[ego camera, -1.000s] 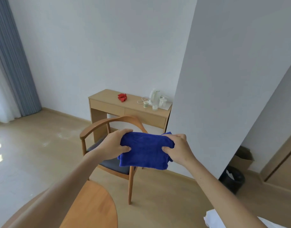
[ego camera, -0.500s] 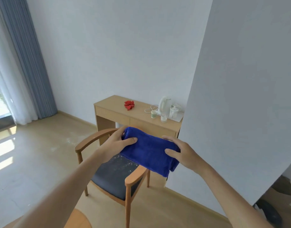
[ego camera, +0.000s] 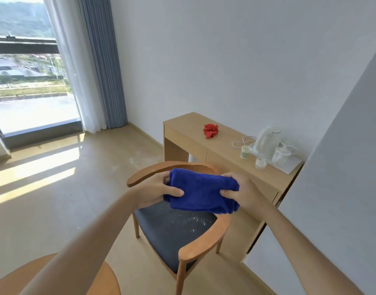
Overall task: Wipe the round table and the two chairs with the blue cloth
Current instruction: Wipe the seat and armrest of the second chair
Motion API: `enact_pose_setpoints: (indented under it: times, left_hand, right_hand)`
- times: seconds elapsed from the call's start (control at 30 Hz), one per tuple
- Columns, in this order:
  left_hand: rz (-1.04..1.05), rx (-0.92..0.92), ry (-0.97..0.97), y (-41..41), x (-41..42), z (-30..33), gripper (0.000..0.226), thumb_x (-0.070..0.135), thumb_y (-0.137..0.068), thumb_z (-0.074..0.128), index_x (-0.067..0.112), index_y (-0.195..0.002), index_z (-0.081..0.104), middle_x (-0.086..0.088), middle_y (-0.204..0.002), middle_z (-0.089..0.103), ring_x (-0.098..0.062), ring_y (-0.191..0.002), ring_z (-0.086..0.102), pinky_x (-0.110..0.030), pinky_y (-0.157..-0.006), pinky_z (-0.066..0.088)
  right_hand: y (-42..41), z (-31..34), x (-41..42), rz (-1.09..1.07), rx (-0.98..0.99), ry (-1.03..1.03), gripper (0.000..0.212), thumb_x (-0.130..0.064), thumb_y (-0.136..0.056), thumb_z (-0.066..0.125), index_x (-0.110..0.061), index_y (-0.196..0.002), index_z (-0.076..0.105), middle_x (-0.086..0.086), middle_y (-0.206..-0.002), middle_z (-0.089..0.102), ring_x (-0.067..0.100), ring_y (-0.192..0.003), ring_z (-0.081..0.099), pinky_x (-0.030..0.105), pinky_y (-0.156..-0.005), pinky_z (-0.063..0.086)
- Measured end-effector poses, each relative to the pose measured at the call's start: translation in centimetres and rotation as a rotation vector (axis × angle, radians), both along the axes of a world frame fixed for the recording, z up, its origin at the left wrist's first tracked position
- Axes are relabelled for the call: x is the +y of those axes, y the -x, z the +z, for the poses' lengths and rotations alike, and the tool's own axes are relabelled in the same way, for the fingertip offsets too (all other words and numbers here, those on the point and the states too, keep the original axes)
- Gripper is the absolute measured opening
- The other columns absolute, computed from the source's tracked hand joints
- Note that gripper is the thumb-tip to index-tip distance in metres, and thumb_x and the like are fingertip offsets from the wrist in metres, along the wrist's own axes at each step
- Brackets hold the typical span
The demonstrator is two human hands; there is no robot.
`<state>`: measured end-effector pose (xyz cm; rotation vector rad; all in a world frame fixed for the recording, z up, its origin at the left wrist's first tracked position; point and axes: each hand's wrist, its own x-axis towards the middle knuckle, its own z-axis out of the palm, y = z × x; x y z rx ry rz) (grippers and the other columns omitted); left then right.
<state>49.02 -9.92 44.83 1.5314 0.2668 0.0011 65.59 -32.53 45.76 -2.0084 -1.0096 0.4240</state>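
A folded blue cloth [ego camera: 202, 191] hangs in the air above a wooden armchair [ego camera: 204, 245]. My left hand [ego camera: 153, 191] grips its left edge and my right hand [ego camera: 240, 192] grips its right edge, thumbs on top. The chair's dark seat [ego camera: 172, 233] carries white specks and crumbs. Part of the round wooden table [ego camera: 108, 279] shows at the bottom left under my left forearm. Only one chair is in view.
Behind the chair stands a light wooden desk [ego camera: 187, 128] with a red cloth [ego camera: 211, 130], a white kettle [ego camera: 266, 141] and cups on a tray. A white wall corner [ego camera: 331, 177] juts out on the right. Window and grey curtains [ego camera: 101, 67] are at the left.
The view has swung left and closer to the chair, so its seat and the window now show. Both hands keep holding the blue cloth, now bunched more tightly above the seat.
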Motion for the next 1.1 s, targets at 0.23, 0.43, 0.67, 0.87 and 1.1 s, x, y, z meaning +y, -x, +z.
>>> enact_pose_setpoints:
  times: [0.23,0.43,0.67,0.87,1.1]
  left_hand:
    - [0.197,0.115,0.053,-7.0,7.9,-6.4,0.031,0.007,-0.088,0.064,0.023,-0.115,0.064,-0.002,-0.113,0.07,-0.021,-0.106,0.065,-0.041,-0.092,0.054]
    - [0.377,0.131,0.244,-10.1,11.3,-9.8,0.035,0.014,-0.092,0.062,0.023,-0.125,0.056,-0.002,-0.122,0.062,-0.023,-0.107,0.065,-0.045,-0.078,0.058]
    - [0.604,0.23,0.293,-12.9,14.4,-13.3,0.035,0.019,-0.092,0.063,0.014,-0.125,0.052,-0.01,-0.12,0.06,-0.026,-0.104,0.064,-0.046,-0.082,0.058]
    - [0.804,0.354,0.44,-15.8,15.5,-18.9,0.04,0.01,-0.087,0.067,0.013,-0.123,0.051,-0.011,-0.122,0.056,-0.028,-0.109,0.061,-0.044,-0.086,0.057]
    - [1.123,0.47,0.566,-22.0,14.9,-27.8,0.038,-0.001,-0.086,0.057,0.013,-0.121,0.053,-0.01,-0.117,0.059,-0.027,-0.102,0.064,-0.037,-0.079,0.059]
  right_hand:
    - [-7.7,-5.0,9.8,0.086,0.065,0.088,0.034,-0.003,-0.09,0.058,-0.025,-0.116,0.062,-0.011,-0.107,0.068,0.008,-0.104,0.062,0.028,-0.091,0.051]
    - [-12.3,-7.0,16.7,0.027,0.068,0.161,0.034,-0.018,-0.093,0.062,-0.028,-0.124,0.052,-0.009,-0.118,0.057,0.013,-0.11,0.056,0.033,-0.096,0.05]
    - [-16.3,-10.9,22.6,0.115,0.167,0.25,0.032,-0.018,-0.094,0.061,-0.021,-0.124,0.052,-0.005,-0.117,0.058,0.013,-0.107,0.057,0.026,-0.09,0.05]
    - [-21.9,-17.9,27.1,0.307,0.224,0.365,0.035,-0.017,-0.092,0.063,-0.025,-0.124,0.052,-0.009,-0.12,0.057,0.011,-0.111,0.055,0.03,-0.097,0.048]
    - [-28.4,-28.9,30.5,0.4,0.326,0.509,0.039,-0.015,-0.093,0.06,-0.031,-0.126,0.048,-0.017,-0.118,0.051,0.004,-0.102,0.052,0.008,-0.073,0.042]
